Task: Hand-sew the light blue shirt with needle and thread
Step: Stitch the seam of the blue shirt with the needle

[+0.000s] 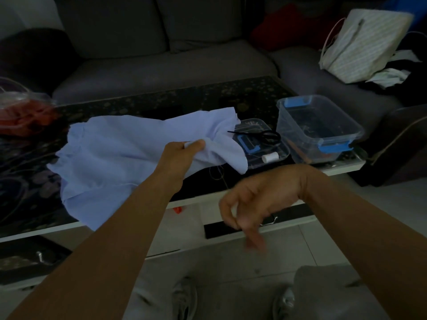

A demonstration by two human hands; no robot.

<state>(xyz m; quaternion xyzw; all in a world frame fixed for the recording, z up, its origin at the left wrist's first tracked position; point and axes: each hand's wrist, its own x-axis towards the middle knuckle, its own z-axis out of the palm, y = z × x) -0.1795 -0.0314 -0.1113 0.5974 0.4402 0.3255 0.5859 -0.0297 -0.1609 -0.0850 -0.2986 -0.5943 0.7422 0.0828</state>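
your left grip [184, 150] pinches a fold of the soft light blue cloth shirt [104, 153]; it likely flops, so hold beside the stitching. right grip [254, 204] blurred, curled: cannot tell if pinching.

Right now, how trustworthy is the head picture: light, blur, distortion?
Head view: dim and underexposed, sofa nearly black; the light blue shirt reads clearest. Head view: right hand is motion-blurred, its fingers smeared, so any grip is unreadable; left hand gripping the shirt is sharper.
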